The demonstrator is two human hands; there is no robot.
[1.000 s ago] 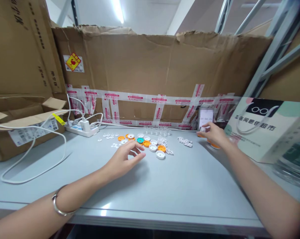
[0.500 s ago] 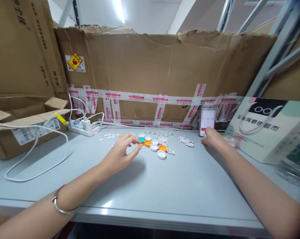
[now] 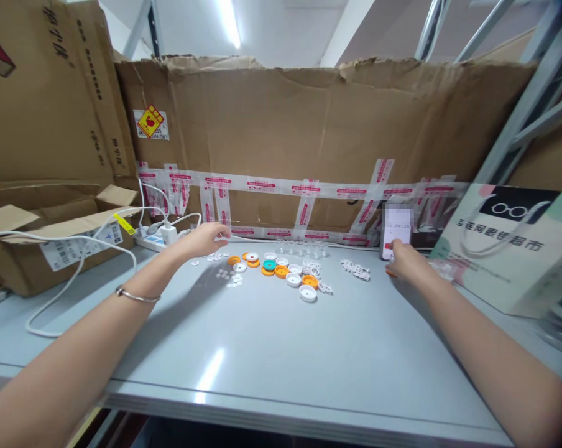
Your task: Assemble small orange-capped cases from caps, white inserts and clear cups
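My left hand point(image 3: 206, 241) hovers over the back left of the table, fingers stretched forward and slightly bent, with nothing visible in them. Below and to its right lie orange and white round caps point(image 3: 239, 267), a teal cap point(image 3: 269, 266) and small white discs point(image 3: 234, 277). At the right, my right hand point(image 3: 406, 264) has one fingertip on the lower screen of an upright phone point(image 3: 399, 225), by a red button. Its other fingers are curled, and a bit of orange point(image 3: 391, 272) shows under them. What they hold, if anything, is hidden.
Small clear cups point(image 3: 304, 248) stand in a row behind the caps, and white plastic pieces point(image 3: 355, 270) lie to the right. A paper bag point(image 3: 500, 274) stands far right. At left are a white cable point(image 3: 33, 311), charger plug point(image 3: 168, 234) and cardboard box point(image 3: 20, 267).
My left hand has moved back and left, off the caps, uncovering orange and white caps and small discs. My right hand stays at the phone. The view has shifted slightly.
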